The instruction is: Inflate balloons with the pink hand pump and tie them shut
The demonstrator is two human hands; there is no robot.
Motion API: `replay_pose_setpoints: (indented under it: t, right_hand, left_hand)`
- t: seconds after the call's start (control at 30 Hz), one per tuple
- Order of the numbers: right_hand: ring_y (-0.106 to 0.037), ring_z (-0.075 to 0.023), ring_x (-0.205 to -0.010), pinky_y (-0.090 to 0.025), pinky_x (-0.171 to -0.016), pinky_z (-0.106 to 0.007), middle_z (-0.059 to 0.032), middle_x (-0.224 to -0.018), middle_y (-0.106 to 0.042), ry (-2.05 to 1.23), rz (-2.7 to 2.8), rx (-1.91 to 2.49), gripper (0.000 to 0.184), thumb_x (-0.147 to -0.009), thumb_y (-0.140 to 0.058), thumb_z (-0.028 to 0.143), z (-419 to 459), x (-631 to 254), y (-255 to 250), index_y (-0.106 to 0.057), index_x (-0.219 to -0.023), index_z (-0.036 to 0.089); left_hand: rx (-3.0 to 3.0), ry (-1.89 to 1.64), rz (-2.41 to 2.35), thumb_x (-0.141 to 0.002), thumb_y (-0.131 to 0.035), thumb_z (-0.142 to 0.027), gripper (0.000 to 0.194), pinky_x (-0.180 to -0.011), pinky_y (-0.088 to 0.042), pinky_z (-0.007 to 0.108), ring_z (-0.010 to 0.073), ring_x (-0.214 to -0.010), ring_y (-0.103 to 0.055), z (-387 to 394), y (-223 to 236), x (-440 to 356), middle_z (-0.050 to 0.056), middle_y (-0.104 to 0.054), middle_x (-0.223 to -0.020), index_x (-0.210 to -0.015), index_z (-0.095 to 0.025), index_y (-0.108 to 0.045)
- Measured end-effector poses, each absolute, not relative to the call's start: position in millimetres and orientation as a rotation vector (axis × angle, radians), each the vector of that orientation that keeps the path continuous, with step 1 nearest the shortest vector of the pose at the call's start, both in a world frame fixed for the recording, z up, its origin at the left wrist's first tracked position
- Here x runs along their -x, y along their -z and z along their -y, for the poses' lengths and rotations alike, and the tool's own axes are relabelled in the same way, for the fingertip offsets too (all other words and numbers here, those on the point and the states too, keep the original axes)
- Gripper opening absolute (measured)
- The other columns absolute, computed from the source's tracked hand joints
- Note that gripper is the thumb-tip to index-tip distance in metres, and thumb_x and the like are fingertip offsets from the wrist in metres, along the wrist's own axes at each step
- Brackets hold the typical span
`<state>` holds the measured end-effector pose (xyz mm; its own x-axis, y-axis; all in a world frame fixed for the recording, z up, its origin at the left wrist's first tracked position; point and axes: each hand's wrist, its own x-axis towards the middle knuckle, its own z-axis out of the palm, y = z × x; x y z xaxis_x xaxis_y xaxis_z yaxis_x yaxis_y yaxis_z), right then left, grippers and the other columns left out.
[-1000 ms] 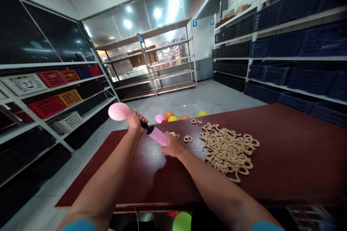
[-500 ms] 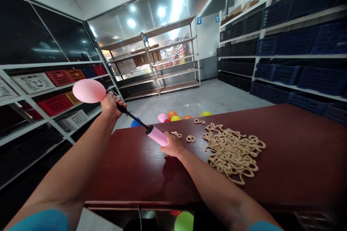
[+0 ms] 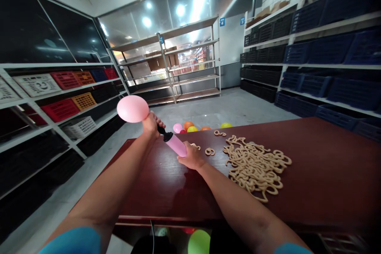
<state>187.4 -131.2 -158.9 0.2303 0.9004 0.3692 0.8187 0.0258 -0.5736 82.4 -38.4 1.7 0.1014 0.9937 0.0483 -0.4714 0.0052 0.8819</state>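
Observation:
A hand balloon pump (image 3: 176,144) with a pink barrel and black end slants over the table. My left hand (image 3: 152,124) is closed round its black end, at the neck of an inflated pink balloon (image 3: 132,108). The balloon's neck is hidden by my fingers. My right hand (image 3: 192,156) wraps the lower end of the pink barrel. Little of the pump's rod shows between my left hand and the barrel. Right of my right hand lie a loose curled tan piece (image 3: 210,151) and a heap of similar curvy tan pieces (image 3: 257,166).
The dark red table (image 3: 321,174) stretches in front of me. Beyond its far edge several coloured balloons (image 3: 192,129) lie on the floor, and a green balloon (image 3: 199,242) sits below the near edge. Shelves with crates (image 3: 315,83) stand on both sides; metal racks (image 3: 190,94) stand behind.
My left hand has moved right and down toward the barrel, bringing the pink balloon along. The black rod that showed before has slid mostly into the barrel. My right hand stays nearly still.

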Motion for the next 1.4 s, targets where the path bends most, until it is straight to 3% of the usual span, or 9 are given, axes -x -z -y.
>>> replay_pose_setpoints:
  t: [0.3,0.43,0.67,0.8,1.03,1.2,1.4]
  right_hand:
    - [-0.061,-0.0204,-0.081,-0.041,-0.065,-0.029,-0.0035,-0.088,-0.064,-0.179,1.596,1.748,0.04,-0.068,-0.064,0.036,133.8,-186.4,154.6,-0.051,-0.104,0.022]
    - [-0.061,-0.0195,-0.08,-0.042,-0.065,-0.029,-0.0034,-0.087,-0.064,-0.237,1.642,1.737,0.036,-0.068,-0.062,0.033,132.4,-184.0,160.8,-0.05,-0.1,0.021]
    - [-0.06,-0.0197,-0.082,-0.041,-0.068,-0.029,-0.0036,-0.087,-0.063,-0.229,1.615,1.706,0.034,-0.066,-0.062,0.03,130.9,-185.8,168.1,-0.049,-0.096,0.021]
    - [-0.059,-0.0201,-0.082,-0.04,-0.068,-0.029,-0.0041,-0.088,-0.062,-0.158,1.597,1.714,0.033,-0.067,-0.062,0.031,130.5,-187.7,166.3,-0.049,-0.095,0.021]
    - [-0.059,-0.0229,-0.082,-0.039,-0.07,-0.032,-0.0065,-0.087,-0.062,-0.068,1.581,1.772,0.038,-0.068,-0.063,0.035,128.0,-187.7,161.7,-0.051,-0.1,0.02]
    - [-0.058,-0.0196,-0.078,-0.036,-0.064,-0.028,-0.0037,-0.085,-0.062,-0.168,1.566,1.739,0.037,-0.067,-0.064,0.033,129.1,-187.6,161.0,-0.051,-0.099,0.022]
    - [-0.056,-0.0171,-0.074,-0.034,-0.06,-0.026,-0.0013,-0.081,-0.061,-0.241,1.567,1.716,0.032,-0.065,-0.066,0.028,131.7,-185.6,161.9,-0.05,-0.092,0.022]
  left_hand:
    - [-0.961,-1.468,-0.725,-0.081,-0.046,-0.025,0.034,-0.034,-0.029,0.021,0.0077,-0.031,-0.026,9.8,-92.3,-22.0,-0.008,-0.022,-0.043,-0.059,-0.022,-0.02]
    - [-0.953,-1.468,-0.724,-0.082,-0.046,-0.028,0.035,-0.034,-0.028,0.021,0.0076,-0.031,-0.026,8.5,-81.6,-21.2,-0.008,-0.022,-0.042,-0.059,-0.022,-0.02]
    - [-0.933,-1.332,-0.755,-0.085,-0.044,-0.034,0.037,-0.034,-0.029,0.023,0.0085,-0.03,-0.027,36.6,-4.1,-70.8,-0.007,-0.023,-0.04,-0.057,-0.023,-0.023]
    - [-0.911,-1.318,-0.755,-0.084,-0.044,-0.035,0.037,-0.034,-0.028,0.023,0.0083,-0.03,-0.027,47.8,13.9,-87.8,-0.007,-0.023,-0.04,-0.057,-0.023,-0.022]
    - [-0.969,-1.38,-0.726,-0.079,-0.047,-0.024,0.031,-0.034,-0.029,0.023,0.0088,-0.031,-0.027,27.8,-39.5,-59.7,-0.007,-0.022,-0.041,-0.059,-0.023,-0.022]
    - [-0.966,-1.444,-0.728,-0.077,-0.047,-0.022,0.032,-0.034,-0.028,0.021,0.0077,-0.031,-0.025,9.1,-87.3,-29.5,-0.007,-0.023,-0.041,-0.059,-0.022,-0.02]
    - [-0.974,-1.413,-0.729,-0.082,-0.045,-0.027,0.034,-0.033,-0.029,0.021,0.0078,-0.031,-0.026,9.7,-78.4,-37.4,-0.008,-0.023,-0.042,-0.059,-0.022,-0.02]
